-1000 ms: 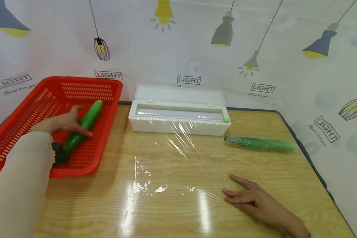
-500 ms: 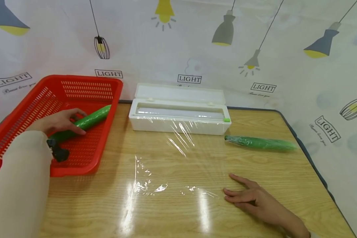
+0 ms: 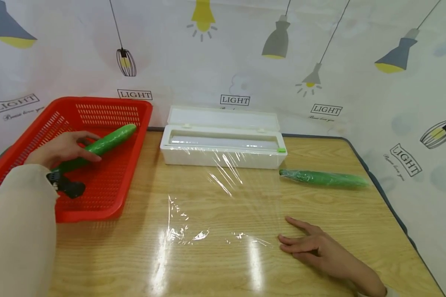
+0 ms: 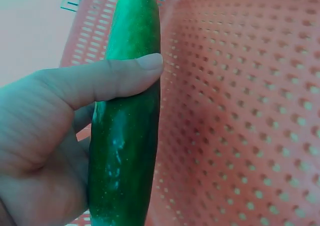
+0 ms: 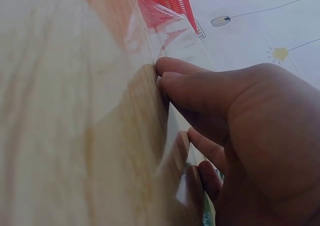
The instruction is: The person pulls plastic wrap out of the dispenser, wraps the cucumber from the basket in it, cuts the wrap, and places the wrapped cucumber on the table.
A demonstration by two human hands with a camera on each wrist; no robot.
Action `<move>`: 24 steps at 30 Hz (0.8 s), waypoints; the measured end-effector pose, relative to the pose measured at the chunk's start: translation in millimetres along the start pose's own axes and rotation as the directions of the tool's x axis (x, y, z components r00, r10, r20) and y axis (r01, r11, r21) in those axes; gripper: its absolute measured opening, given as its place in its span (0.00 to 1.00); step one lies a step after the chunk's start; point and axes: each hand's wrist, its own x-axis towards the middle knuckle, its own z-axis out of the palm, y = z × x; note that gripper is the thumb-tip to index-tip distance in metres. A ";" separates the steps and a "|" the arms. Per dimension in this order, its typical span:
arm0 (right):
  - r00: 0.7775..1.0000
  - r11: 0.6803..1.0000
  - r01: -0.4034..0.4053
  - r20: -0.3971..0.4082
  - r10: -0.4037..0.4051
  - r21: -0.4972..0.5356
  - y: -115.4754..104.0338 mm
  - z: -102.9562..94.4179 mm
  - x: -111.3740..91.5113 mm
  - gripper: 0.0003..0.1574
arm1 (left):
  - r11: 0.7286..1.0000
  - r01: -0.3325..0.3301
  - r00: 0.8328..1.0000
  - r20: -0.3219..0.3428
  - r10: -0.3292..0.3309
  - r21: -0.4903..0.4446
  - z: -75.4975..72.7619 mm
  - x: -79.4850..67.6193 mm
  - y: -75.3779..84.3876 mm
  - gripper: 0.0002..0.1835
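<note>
Left hand (image 3: 65,148) grasps a green cucumber (image 3: 113,139), thumb laid across it in the left wrist view. Right hand (image 3: 321,249) pinches the edge of the clear plastic film (image 3: 226,185) between thumb and index finger, other fingers spread apart.

Left to right: cream sleeve (image 3: 20,222) on the left arm, black device (image 3: 72,189) at that wrist. Red basket (image 3: 132,163) at far left, perforated walls; the held cucumber is inside it, slanted, pale end up toward the basket's right wall. Can't tell if it touches the basket floor.

Next, white box (image 3: 176,156) at the back of the table (image 3: 357,214), just beside the basket, not touching. Lid (image 3: 223,117) up and leaning back, roll (image 3: 223,142) lying inside, small green piece (image 3: 281,150) on the box's right front edge. Film runs from the box down over the table toward the person, shiny and creased.

Right of the box, a second, film-wrapped cucumber (image 3: 323,178) lies sideways on the table, beyond the right hand and well apart from the basket.

Behind: white wall covering (image 3: 208,62), lamp prints, "LIGHT" labels.
</note>
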 end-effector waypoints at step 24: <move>0.999 0.999 -0.035 0.013 0.035 -0.025 -3.1 -2.0 0.0 0.24 | 0.985 -0.146 0.972 -0.174 0.159 0.088 -36.5 -28.6 54.5 0.45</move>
